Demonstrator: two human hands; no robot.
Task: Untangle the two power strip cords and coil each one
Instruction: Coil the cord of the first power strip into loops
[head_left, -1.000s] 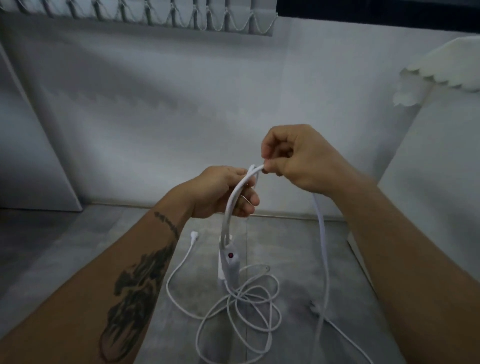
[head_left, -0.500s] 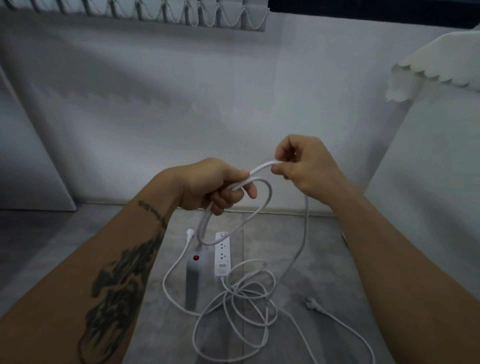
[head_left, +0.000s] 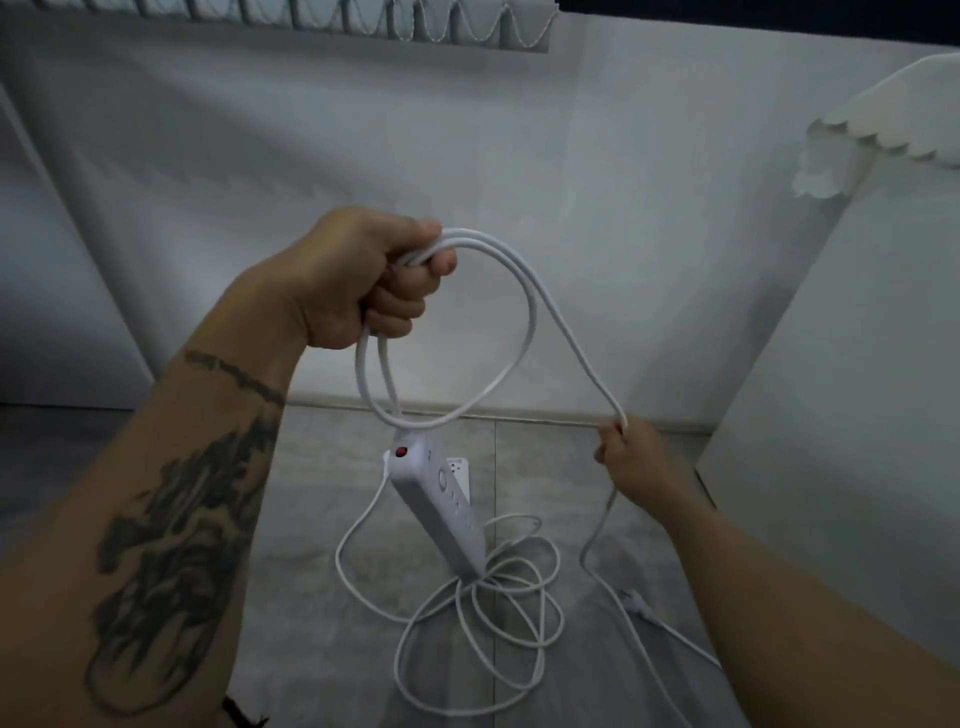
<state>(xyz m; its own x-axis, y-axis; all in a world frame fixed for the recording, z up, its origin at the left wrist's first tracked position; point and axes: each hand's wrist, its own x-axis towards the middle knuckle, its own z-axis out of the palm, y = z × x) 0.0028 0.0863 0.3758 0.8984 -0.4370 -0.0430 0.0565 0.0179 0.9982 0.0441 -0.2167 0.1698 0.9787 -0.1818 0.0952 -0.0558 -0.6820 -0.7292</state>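
White cord (head_left: 524, 322) looped in closed left hand (head_left: 363, 275); right hand (head_left: 631, 457) pinches slack (keep loops equal, untwisted).

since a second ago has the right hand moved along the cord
Yes. The right hand has dropped down and to the right, from level with the left hand against the wall to about the baseboard, pinching the cord.

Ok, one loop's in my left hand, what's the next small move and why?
Probably bring the right hand up to the left hand and lay in a second loop: the cord runs slack between them, and the power strip hangs below.
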